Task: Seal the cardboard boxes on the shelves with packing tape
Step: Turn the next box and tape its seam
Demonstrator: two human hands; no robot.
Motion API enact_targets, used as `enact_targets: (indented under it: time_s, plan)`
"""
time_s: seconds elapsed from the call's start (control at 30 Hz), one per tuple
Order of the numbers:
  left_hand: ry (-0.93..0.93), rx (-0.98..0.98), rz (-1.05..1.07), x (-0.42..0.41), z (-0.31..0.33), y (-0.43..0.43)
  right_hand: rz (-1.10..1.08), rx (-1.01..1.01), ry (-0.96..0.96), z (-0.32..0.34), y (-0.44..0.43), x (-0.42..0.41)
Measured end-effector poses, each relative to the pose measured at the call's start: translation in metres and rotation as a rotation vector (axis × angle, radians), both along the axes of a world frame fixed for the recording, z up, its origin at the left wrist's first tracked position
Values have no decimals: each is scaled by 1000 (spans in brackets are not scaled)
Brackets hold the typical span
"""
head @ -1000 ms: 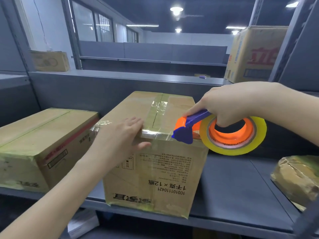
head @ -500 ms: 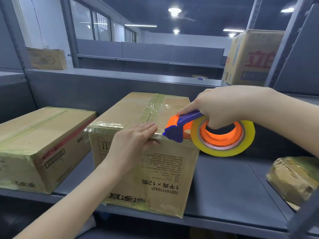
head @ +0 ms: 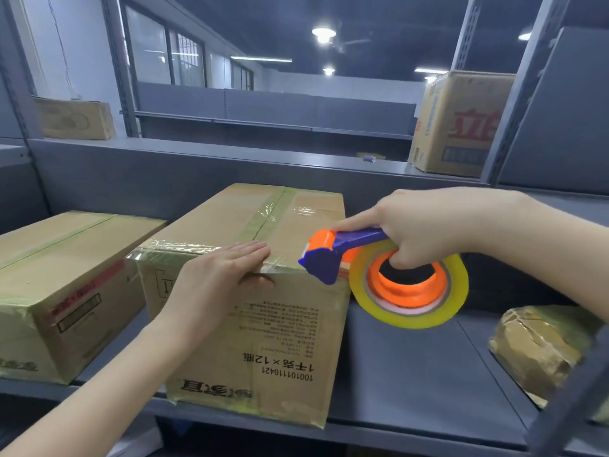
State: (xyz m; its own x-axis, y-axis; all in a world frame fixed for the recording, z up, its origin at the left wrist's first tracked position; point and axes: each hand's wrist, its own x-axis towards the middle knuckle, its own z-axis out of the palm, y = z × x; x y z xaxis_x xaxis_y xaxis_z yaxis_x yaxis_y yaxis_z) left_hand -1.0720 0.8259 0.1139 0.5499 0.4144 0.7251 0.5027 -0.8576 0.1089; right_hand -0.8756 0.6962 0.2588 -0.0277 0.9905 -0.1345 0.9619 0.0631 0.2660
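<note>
A cardboard box [head: 280,341] with printed text stands on the grey shelf [head: 412,384], its front overhanging the shelf's edge. Clear tape runs along its top seam and its front top edge. My left hand [head: 224,278] lies flat on that front top edge, fingers straight on the tape, thumb against the front face. My right hand [head: 425,229] grips a blue and orange tape dispenser [head: 333,255] with a yellow tape roll [head: 408,288]. The dispenser's head sits at the box's front right top corner.
A flatter taped box [head: 62,285] lies to the left, close beside the middle one. A crumpled taped parcel [head: 543,347] sits at the right behind a shelf post [head: 566,397]. More boxes stand on the farther shelves, one at the upper left [head: 75,118] and one at the upper right [head: 461,123].
My left hand has slid right along the box's front top edge, pressing the tape. The dispenser has moved right to the box's corner.
</note>
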Motion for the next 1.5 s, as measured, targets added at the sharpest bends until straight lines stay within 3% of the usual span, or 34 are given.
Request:
enact_targets:
  time_s: [0.17,0.33,0.47,0.6,0.83,1.07,1.3,1.5]
  plan:
    - [23,-43,40,2,2,-1,-78,59,110,-18,-21,53]
    - [88,-119,58,0,10,-7,-34,81,73,-33,-24,60]
    - [233,107,125,10,15,-15,1,130,20,-38,-25,64]
    - [198,278,-35,42,11,-36,7,146,12,-42,-25,63]
    - [17,212,-157,55,0,-38,33,168,58,-50,-29,63]
    - [31,147,-155,36,2,-33,125,212,89,-52,-39,59]
    - [55,32,-125,34,6,-41,54,144,63,-54,-62,69]
    - [131,59,-118,32,5,-41,28,63,26,-64,-37,51]
